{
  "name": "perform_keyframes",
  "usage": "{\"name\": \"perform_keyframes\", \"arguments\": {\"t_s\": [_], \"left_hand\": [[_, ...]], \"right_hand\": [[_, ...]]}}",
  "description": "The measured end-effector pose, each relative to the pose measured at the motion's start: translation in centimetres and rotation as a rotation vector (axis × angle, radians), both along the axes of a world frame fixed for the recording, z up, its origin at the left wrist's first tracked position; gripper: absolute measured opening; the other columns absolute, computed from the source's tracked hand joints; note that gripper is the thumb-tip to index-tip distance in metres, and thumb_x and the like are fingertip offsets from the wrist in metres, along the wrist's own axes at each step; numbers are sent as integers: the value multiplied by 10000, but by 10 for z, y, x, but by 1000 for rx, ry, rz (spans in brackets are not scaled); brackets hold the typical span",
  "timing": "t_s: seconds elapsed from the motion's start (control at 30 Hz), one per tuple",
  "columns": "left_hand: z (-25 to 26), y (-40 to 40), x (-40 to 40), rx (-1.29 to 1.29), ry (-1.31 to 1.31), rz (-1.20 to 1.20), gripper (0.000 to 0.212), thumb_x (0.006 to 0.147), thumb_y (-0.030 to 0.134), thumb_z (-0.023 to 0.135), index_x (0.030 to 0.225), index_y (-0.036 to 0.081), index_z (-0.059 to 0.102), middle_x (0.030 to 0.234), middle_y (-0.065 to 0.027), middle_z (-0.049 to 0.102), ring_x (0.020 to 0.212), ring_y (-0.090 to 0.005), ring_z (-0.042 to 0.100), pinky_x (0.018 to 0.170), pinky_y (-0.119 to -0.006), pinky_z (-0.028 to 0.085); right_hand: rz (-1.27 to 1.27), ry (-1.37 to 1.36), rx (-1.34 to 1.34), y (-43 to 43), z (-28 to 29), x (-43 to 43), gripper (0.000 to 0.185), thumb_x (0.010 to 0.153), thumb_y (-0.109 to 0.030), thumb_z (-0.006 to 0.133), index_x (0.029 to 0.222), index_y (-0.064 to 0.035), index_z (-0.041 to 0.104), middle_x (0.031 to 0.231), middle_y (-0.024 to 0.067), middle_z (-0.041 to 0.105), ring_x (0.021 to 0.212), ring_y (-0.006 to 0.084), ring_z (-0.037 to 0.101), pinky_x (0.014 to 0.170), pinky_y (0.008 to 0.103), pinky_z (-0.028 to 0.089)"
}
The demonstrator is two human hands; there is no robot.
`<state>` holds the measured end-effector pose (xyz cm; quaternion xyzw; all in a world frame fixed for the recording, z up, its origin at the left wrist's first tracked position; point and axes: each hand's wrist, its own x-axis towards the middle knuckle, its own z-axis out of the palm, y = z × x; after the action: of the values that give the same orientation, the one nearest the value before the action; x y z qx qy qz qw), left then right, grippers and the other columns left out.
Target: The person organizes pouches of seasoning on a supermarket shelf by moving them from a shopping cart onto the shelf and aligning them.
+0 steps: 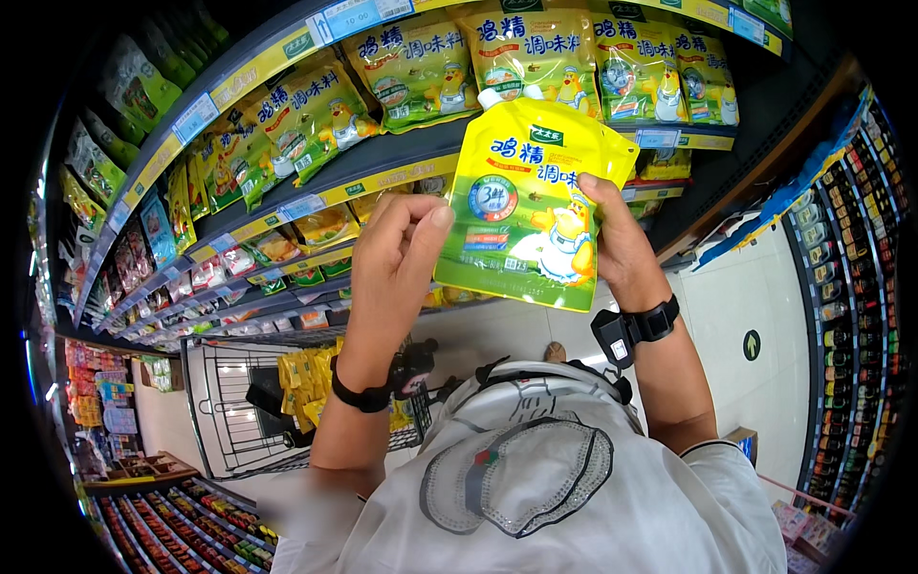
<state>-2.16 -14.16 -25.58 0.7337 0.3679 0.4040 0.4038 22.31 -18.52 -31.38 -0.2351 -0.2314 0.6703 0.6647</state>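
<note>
My right hand grips the right side of a yellow and green spouted seasoning pouch, thumb on its front. At least one more yellow pouch shows behind it. The pouch is held upright before the shelf, its printed front towards me, with white spout caps at its top. At the pouch's left edge is my left hand, fingers curled, thumb and fingertips close together; whether it pinches the edge cannot be told. Similar pouches stand in a row on the shelf behind.
Curved shelf edges with price tags run ahead and to the left. A wire shopping cart stands at lower left, holding yellow packets. Shelves of bottles and jars line the right side, across the tiled floor.
</note>
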Motion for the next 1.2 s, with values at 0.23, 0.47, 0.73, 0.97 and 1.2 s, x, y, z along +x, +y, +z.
{"name": "perform_keyframes", "arguments": {"t_s": [0.23, 0.47, 0.73, 0.97, 1.2], "left_hand": [[-21, 6, -4, -403, -127, -111, 220, 1007, 241, 644, 930, 51, 563, 881, 2, 615, 745, -38, 526, 654, -209, 440], [-7, 26, -39, -435, -580, -44, 168, 1013, 181, 618, 900, 87, 536, 939, -34, 666, 838, -81, 630, 760, -245, 540], [-5, 39, -71, -339, -681, 11, 189, 1012, 155, 628, 884, 76, 513, 957, -38, 670, 818, -71, 620, 755, -238, 524], [-9, 38, -72, -331, -701, -20, 172, 1013, 159, 626, 906, 71, 525, 961, -36, 668, 836, -75, 621, 774, -242, 521], [-9, 33, -66, -341, -694, 31, 172, 1007, 155, 633, 893, 75, 533, 958, -32, 668, 826, -72, 618, 762, -239, 518]], "right_hand": [[-50, -267, -25, -4, 8, -15, 564, 925, -242, 705, 1385, 3, 490, 1285, 130, 641, 1115, 217, 664, 945, 366, 558], [-30, -253, -7, -9, 10, -9, 543, 996, -331, 642, 1406, -12, 483, 1305, 134, 640, 1106, 217, 682, 921, 367, 578], [-59, -246, -37, -5, 1, 4, 575, 1018, -349, 599, 1453, -13, 430, 1373, 179, 598, 1173, 251, 660, 965, 387, 569], [-26, -262, -38, -2, 0, 6, 580, 1021, -366, 588, 1451, -8, 433, 1371, 176, 600, 1173, 249, 660, 967, 382, 568], [5, -161, -25, 1, 2, 6, 507, 996, -295, 650, 1399, -27, 499, 1303, 147, 645, 1116, 239, 683, 921, 386, 590]]}}
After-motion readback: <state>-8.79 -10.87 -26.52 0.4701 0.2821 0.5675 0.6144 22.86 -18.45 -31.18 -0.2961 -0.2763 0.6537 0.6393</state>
